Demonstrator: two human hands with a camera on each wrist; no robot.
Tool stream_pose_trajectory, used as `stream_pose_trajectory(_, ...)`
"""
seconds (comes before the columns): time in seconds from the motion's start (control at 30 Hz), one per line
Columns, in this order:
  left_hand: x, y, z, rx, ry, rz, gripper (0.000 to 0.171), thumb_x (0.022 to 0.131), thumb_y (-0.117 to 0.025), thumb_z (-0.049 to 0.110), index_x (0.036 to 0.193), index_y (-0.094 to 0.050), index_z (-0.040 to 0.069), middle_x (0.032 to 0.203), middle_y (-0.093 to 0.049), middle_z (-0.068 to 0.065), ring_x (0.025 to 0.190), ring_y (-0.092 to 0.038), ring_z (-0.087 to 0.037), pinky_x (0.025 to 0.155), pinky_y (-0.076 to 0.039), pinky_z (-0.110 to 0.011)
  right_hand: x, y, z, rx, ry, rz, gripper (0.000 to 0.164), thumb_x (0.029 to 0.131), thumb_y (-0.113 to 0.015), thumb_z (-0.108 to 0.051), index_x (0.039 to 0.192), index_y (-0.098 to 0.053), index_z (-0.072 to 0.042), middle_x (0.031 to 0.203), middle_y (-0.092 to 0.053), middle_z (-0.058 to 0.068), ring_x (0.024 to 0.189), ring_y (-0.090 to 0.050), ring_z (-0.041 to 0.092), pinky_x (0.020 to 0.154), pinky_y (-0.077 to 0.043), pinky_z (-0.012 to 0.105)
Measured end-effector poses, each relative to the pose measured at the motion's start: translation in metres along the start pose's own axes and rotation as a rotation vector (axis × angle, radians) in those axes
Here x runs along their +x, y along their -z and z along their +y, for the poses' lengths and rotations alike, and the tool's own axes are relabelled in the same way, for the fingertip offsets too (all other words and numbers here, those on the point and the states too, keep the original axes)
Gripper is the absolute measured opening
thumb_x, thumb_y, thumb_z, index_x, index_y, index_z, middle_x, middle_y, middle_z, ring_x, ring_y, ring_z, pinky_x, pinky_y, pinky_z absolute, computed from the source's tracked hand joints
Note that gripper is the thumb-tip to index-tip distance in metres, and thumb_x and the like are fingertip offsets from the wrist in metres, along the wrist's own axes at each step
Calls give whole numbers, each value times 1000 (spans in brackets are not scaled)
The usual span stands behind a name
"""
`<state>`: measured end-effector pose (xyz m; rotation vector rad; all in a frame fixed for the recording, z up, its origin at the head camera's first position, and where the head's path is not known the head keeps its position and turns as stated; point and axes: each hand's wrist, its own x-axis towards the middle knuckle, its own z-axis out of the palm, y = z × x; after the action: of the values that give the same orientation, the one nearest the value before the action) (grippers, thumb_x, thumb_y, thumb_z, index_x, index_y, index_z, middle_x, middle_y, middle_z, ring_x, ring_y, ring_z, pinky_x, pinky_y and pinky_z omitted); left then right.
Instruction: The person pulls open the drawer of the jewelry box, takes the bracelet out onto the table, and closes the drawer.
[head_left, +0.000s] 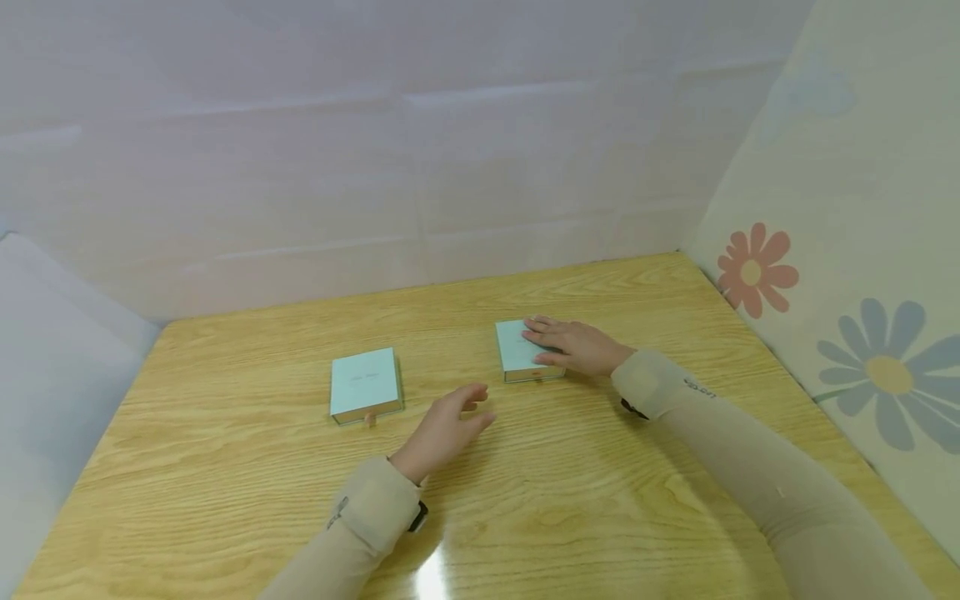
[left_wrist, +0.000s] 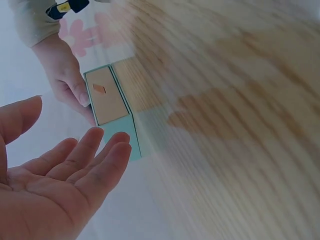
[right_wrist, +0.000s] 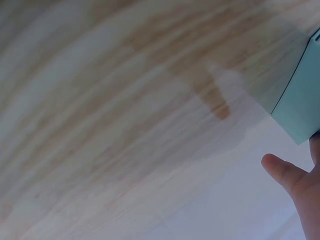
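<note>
Two flat pale-blue boxes lie on the wooden table, each with a tan front face. My right hand (head_left: 581, 346) rests on the right box (head_left: 517, 350), its fingers spread over the top; the right wrist view shows the thumb (right_wrist: 282, 170) held apart from the box (right_wrist: 300, 95). A small tab (left_wrist: 99, 88) shows on that box's tan front in the left wrist view. My left hand (head_left: 446, 429) hovers between the boxes with loosely bent fingers and holds nothing. Nearest to it on the left is the other box (head_left: 365, 383), with a small tab (head_left: 370, 420) at its front.
The glossy wood-grain table (head_left: 225, 492) reaches back to a pale wall sheet (head_left: 420, 183). At the right stands a panel with printed flowers (head_left: 888, 375). A white sheet (head_left: 60, 350) borders the left side.
</note>
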<state>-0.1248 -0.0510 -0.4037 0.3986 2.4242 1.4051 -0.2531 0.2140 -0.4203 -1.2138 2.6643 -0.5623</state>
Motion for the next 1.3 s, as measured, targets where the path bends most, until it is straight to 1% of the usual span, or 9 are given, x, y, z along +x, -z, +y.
stream_pose_trajectory(0.33, 7, -5, 2, -69, 35, -4, 50, 101, -55, 24, 140, -43, -5, 136, -52, -20, 124, -49, -39, 98, -45, -52, 0, 1, 0, -4, -2, -7, 57, 99, -57, -29, 146, -40, 0, 152, -30, 18, 143, -24, 35, 114, -23, 52)
stream_pose_trajectory(0.57, 11, -8, 4, -133, 54, -6, 47, 100, -57, 18, 137, -45, -9, 128, -56, -21, 117, -55, -38, 94, -49, -47, 2, -3, 7, -13, -14, -20, 59, 100, -55, -34, 148, -38, -4, 154, -29, 14, 144, -22, 32, 115, -23, 50)
stream_pose_trajectory(0.83, 14, -14, 8, -172, 97, -7, 45, 100, -57, 19, 135, -49, -7, 125, -58, -18, 112, -56, -34, 90, -51, -45, 2, -4, 8, -11, -3, -16, 58, 100, -56, -32, 147, -39, -5, 154, -30, 14, 144, -22, 33, 114, -23, 51)
stream_pose_trajectory(1.1, 21, -17, 10, -208, 105, -34, 47, 101, -55, 23, 136, -48, -7, 125, -58, -18, 113, -57, -33, 92, -50, -47, 0, -3, 8, 7, -9, -7, 57, 100, -56, -32, 147, -40, -6, 154, -30, 13, 144, -22, 32, 114, -24, 50)
stream_pose_trajectory(1.3, 28, -20, 12, -301, 141, -66, 51, 101, -55, 25, 138, -45, -9, 126, -59, -21, 115, -58, -35, 97, -47, -50, 0, -2, 5, 16, -14, -10, 58, 100, -55, -35, 147, -40, -5, 154, -30, 13, 144, -22, 33, 114, -24, 51)
